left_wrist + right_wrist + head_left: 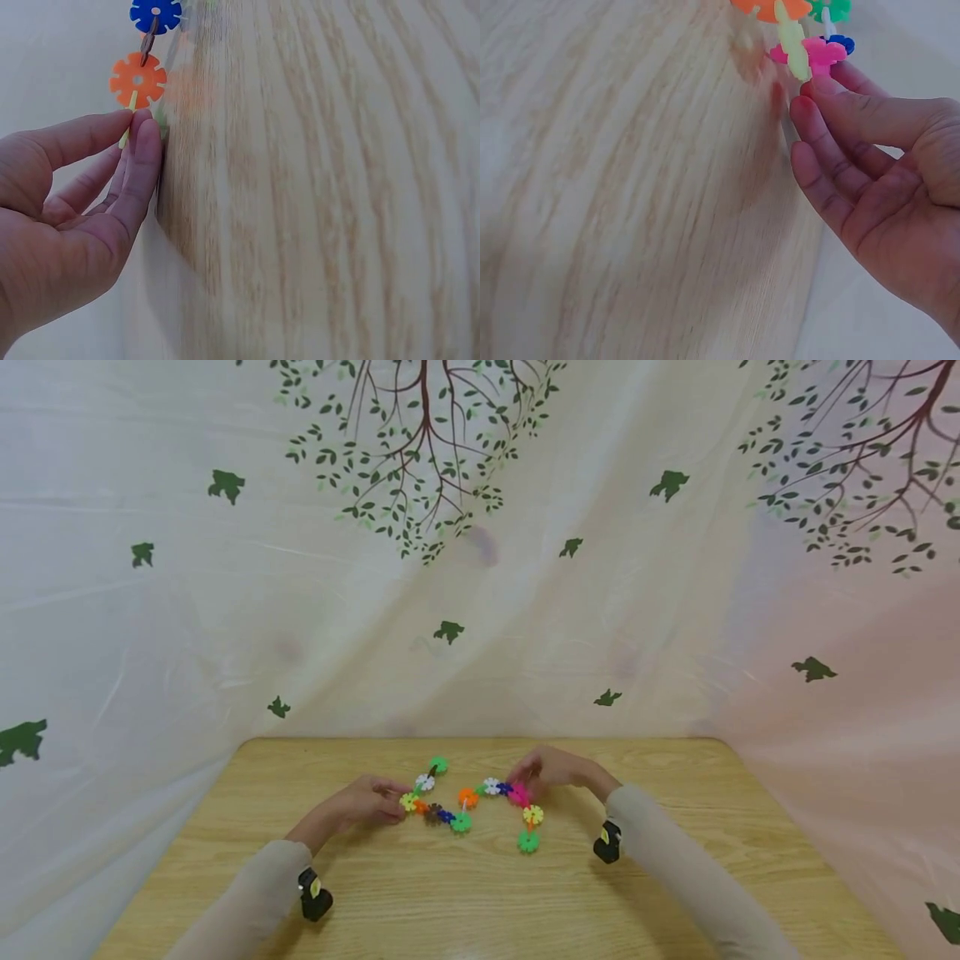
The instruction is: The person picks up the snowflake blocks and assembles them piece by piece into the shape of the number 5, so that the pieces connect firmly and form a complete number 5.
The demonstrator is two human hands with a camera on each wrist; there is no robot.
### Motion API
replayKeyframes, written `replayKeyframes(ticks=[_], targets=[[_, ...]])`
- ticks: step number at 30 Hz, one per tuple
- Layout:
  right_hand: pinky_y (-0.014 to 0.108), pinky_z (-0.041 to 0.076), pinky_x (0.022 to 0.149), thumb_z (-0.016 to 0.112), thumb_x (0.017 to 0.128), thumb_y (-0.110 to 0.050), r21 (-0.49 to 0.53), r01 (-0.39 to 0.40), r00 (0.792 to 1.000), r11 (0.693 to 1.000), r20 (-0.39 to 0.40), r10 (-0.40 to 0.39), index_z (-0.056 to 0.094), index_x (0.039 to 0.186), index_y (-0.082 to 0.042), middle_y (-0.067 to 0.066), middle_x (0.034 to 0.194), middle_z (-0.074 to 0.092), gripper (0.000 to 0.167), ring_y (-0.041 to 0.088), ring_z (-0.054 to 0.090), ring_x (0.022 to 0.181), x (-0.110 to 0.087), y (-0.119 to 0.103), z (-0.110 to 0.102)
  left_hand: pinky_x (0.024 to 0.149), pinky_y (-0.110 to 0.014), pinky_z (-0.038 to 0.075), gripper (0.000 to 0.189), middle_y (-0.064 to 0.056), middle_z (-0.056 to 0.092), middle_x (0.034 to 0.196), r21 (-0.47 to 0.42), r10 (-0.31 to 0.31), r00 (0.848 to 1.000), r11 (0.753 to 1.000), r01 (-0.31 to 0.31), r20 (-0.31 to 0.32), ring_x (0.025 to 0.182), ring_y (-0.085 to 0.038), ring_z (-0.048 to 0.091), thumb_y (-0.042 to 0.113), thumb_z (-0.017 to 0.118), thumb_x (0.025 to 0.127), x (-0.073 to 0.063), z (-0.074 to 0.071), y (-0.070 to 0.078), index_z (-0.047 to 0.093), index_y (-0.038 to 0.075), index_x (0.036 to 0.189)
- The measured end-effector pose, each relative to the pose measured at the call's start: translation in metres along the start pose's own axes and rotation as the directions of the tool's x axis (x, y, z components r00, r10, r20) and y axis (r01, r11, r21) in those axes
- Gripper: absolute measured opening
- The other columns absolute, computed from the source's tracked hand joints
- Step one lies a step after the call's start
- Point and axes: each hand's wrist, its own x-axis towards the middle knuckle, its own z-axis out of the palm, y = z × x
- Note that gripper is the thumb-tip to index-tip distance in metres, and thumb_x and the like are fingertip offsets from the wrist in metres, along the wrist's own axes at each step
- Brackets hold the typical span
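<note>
A zigzag chain of interlocking plastic flower discs in many colours stretches between the two hands over the table, in the head view. The left hand (367,800) pinches a yellow disc (408,802) at the chain's left bend. In the left wrist view, that disc (126,139) shows edge-on between thumb and fingers, with an orange disc (138,79) and a blue disc (156,13) beyond. At the right, the right hand (557,767) holds a pink disc (518,794); the right wrist view shows thumb and forefinger on this pink disc (823,54), beside a pale yellow one (793,46).
Under the chain lies a wood-grain table (450,902). A pale curtain (360,635) printed with trees and green birds hangs behind and along the sides. Each wrist wears a small black camera, one on the left (315,895) and one on the right (607,842).
</note>
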Motion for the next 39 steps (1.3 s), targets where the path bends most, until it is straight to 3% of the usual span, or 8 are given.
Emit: replayKeyframes(ticks=[6,14,22,27,39], targets=[[0.029,0.058,0.081,0.069,0.081,0.013,0.049,0.022,1.000,0.999,0.003,-0.022,0.074,0.120,-0.003,0.011,0.104,0.075,0.043,0.017,0.067,0.090,-0.013,0.004,0.007,0.087,-0.036,0.062,0.043,-0.016,0.066,0.110,-0.003,-0.022,0.999,1.000,0.022,-0.044,0.095,-0.017,0.071,-0.001,0.064,0.096,0.006,0.003,0.000,0.057,-0.009,0.138],[0.033,0.059,0.075,0.075,0.085,0.006,0.051,0.051,0.998,0.997,-0.031,-0.049,0.075,0.115,-0.002,0.010,0.091,0.075,0.031,0.018,0.066,0.083,-0.026,0.006,0.021,0.088,-0.034,0.062,0.046,-0.011,0.066,0.102,-0.023,0.015,0.999,1.000,-0.016,-0.037,0.095,-0.016,0.071,-0.003,0.063,0.095,0.017,0.003,-0.001,0.055,-0.009,0.140],[0.022,0.056,0.066,0.079,0.082,0.003,0.073,0.097,0.992,0.993,-0.084,-0.091,0.075,0.111,0.001,0.012,0.088,0.074,0.029,0.012,0.066,0.077,-0.036,0.005,0.034,0.089,-0.035,0.061,0.043,-0.017,0.065,0.111,-0.066,0.016,0.998,0.998,-0.020,-0.061,0.092,-0.015,0.070,-0.005,0.059,0.097,0.028,0.005,0.000,0.052,-0.013,0.139],[0.022,0.056,0.064,0.080,0.082,0.002,0.084,0.087,0.991,0.993,-0.106,-0.078,0.075,0.107,0.000,0.008,0.086,0.073,0.025,0.012,0.065,0.075,-0.042,0.003,0.042,0.088,-0.034,0.061,0.043,-0.016,0.067,0.111,-0.067,0.016,0.997,0.998,-0.021,-0.082,0.092,-0.015,0.069,-0.004,0.059,0.098,0.034,0.005,0.001,0.053,-0.011,0.140],[0.020,0.056,0.063,0.085,0.080,-0.003,0.102,0.091,0.986,0.991,-0.148,-0.075,0.076,0.102,-0.002,0.008,0.084,0.073,0.024,0.009,0.065,0.073,-0.052,-0.001,0.061,0.087,-0.032,0.061,0.044,-0.020,0.067,0.116,-0.043,0.047,0.997,0.998,-0.050,-0.055,0.093,-0.014,0.070,-0.002,0.058,0.100,0.042,0.005,0.008,0.052,-0.009,0.142]])
